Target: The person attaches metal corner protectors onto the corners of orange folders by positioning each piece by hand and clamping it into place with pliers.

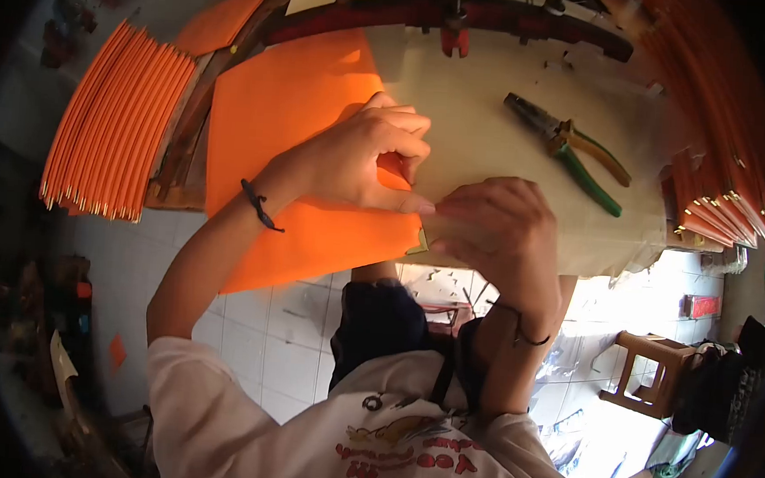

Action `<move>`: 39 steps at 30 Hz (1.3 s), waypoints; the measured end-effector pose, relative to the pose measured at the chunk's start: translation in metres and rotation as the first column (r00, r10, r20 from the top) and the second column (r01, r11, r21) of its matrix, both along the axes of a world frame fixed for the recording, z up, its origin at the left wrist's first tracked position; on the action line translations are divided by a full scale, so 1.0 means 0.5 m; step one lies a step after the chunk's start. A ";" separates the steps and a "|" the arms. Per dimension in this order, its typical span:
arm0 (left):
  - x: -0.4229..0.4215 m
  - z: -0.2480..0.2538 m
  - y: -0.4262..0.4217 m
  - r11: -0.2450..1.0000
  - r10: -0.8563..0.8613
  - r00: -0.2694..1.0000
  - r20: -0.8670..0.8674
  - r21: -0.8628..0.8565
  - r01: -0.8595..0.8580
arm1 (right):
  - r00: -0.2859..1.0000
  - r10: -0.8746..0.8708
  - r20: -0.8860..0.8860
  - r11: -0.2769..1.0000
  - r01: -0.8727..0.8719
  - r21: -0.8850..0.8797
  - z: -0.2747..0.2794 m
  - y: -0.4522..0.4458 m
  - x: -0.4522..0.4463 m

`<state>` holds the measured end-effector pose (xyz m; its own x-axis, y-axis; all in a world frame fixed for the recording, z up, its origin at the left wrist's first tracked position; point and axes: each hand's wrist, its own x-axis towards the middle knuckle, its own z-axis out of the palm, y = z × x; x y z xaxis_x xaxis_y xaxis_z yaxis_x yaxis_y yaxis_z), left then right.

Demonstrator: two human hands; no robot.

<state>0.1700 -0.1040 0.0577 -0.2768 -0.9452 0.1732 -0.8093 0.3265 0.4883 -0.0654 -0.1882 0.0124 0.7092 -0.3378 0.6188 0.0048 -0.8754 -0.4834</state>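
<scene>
A large orange board (pixel 277 101), like a folder cover, lies on the near left of the table and juts past its front edge. My left hand (pixel 370 151) is over its right edge, fingers curled, with the thumb stretched along the edge. A small gold-coloured metal corner piece (pixel 419 241) sits at the board's near right corner. My right hand (pixel 502 224) is closed just right of that edge, its fingers bent and slightly blurred by motion. The fingertips of both hands meet near the corner; whatever lies between the right fingers is hidden.
Pliers (pixel 572 150) with green and yellow handles lie on the tabletop (pixel 461 95). A row of orange boards (pixel 118 126) stands at left, another stack (pixel 727 190) at right. A red metal bar (pixel 536 25) crosses the far side. A wooden stool (pixel 650 369) stands on the floor.
</scene>
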 end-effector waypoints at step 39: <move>-0.079 0.025 0.200 0.991 0.083 0.976 0.201 0.091 -0.103 | 0.964 0.167 0.207 0.951 -0.213 0.226 -0.025 -0.034 -0.032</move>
<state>0.1305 -0.0039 0.0704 -0.2056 -0.9782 0.0278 -0.9171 0.2025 0.3433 -0.0816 -0.2054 0.0000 0.6572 -0.3649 0.6595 0.2681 -0.7045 -0.6571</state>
